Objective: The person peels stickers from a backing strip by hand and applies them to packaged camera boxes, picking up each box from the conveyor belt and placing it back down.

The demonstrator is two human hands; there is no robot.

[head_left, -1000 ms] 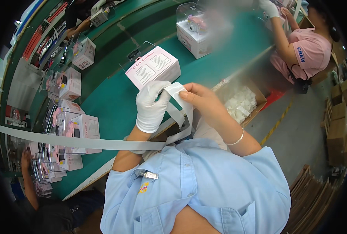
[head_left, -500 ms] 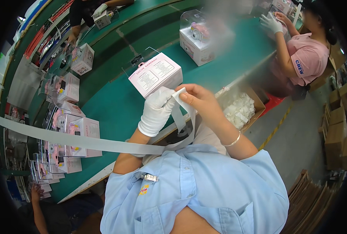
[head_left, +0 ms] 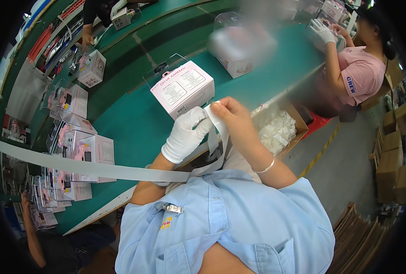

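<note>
Above my lap, my left hand [head_left: 187, 135], in a white glove, is closed on a pale sticker strip [head_left: 134, 172]. The strip runs from the left side, past my shirt, and loops up to my fingers. My bare right hand [head_left: 234, 119] pinches the strip's folded end between thumb and fingers, right beside the glove. Just beyond both hands, a pink-and-white toy camera box [head_left: 183, 91] rests on the green table with its printed panel up. A clear plastic cover part stands behind it. Whether a single sticker has come loose is too small to tell.
Several packed camera boxes [head_left: 103, 155] line the table's left side; another box [head_left: 237, 66] stands ahead, partly blurred. A brown carton [head_left: 302, 129] of crumpled white scraps is at my right. A co-worker in a pink shirt [head_left: 363, 68] sits far right; other people work at the left.
My hands have shifted slightly down, and my left hand has drawn back from the box's edge. The co-worker's hands at the far right have moved, and the blur now covers the box ahead.
</note>
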